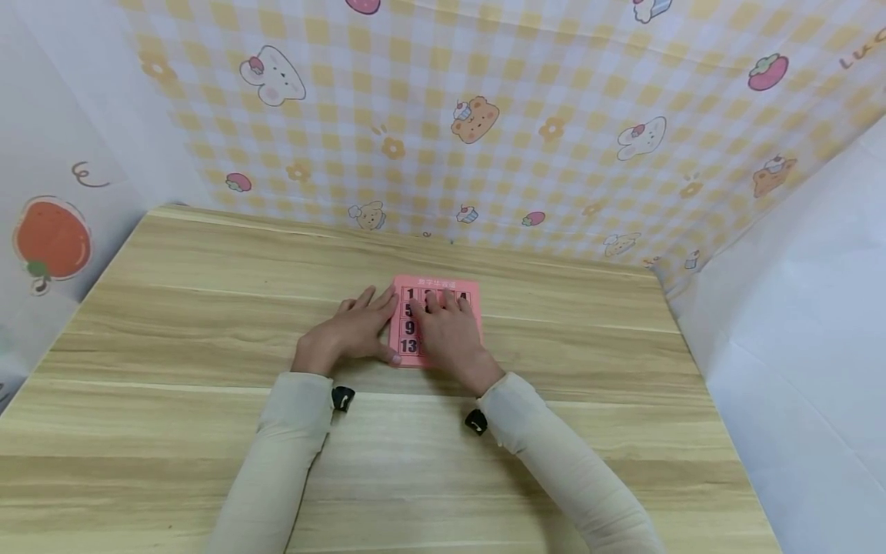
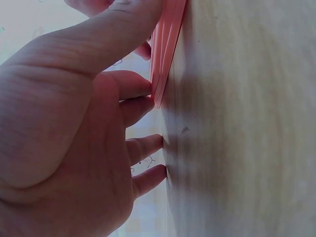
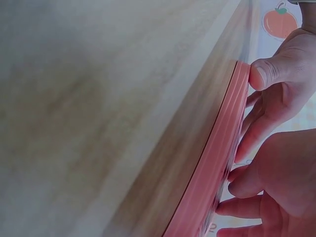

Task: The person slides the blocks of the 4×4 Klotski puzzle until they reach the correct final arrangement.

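Note:
A pink number slide puzzle (image 1: 409, 328) lies flat on the wooden table, with black numerals such as 1, 5, 9 and 13 visible. My left hand (image 1: 351, 331) is at its left side, fingers spread and fairly straight. The left thumb touches the near left corner, and the index finger reaches the left edge. Over the tiles lies my right hand (image 1: 450, 332), its fingertips on the upper rows, hiding many numerals. In the right wrist view, the puzzle's pink side (image 3: 217, 148) faces the camera, with the right hand (image 3: 291, 173) above the tiles.
The wooden table (image 1: 208, 346) extends around the puzzle. Behind it hangs a yellow checked cloth (image 1: 429, 115) with cartoon prints. White sheets stand at both sides, the left one bearing an orange fruit print (image 1: 52, 238). A small black device (image 1: 342, 398) sits at the left wrist.

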Tool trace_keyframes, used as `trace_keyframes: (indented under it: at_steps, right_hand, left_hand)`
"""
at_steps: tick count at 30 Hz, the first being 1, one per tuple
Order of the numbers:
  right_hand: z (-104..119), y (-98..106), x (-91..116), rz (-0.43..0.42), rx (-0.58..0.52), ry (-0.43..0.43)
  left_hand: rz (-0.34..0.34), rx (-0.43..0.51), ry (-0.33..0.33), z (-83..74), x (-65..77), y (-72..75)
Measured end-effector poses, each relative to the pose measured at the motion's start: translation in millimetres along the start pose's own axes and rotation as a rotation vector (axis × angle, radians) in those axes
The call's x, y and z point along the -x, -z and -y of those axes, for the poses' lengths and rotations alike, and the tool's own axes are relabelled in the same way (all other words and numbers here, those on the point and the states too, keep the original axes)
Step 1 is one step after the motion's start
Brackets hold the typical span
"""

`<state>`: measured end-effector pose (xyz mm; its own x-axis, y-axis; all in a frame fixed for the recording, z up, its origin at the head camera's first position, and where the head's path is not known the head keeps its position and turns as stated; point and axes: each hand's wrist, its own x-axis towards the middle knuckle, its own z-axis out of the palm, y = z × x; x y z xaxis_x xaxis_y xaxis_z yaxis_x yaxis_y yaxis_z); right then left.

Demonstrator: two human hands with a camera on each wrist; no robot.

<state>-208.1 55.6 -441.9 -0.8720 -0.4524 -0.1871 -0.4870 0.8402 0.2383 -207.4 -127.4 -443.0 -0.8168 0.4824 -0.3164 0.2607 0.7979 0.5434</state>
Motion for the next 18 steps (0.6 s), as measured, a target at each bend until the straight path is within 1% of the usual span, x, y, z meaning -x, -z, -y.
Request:
trace_keyframes:
  at_steps: [5, 9, 14, 18]
  right_hand:
    - [1, 0, 0, -0.012, -0.013, 0.017]
    - [-3, 0, 2, -0.012, -0.051, 0.024]
    - [-16, -5, 9, -0.032, -0.114, 0.0]
    - [-30, -10, 15, -0.078, -0.142, -0.016]
  left_hand:
    - [-0.003, 0.0, -0.003, 0.6, 1.0, 0.5]
    - [0.002, 0.002, -0.003, 0.3, 1.2, 1.2]
    - [0.006, 0.001, -0.001, -0.1, 1.0, 1.3]
    - [0.008, 0.004, 0.006, -0.2, 1.2, 1.1]
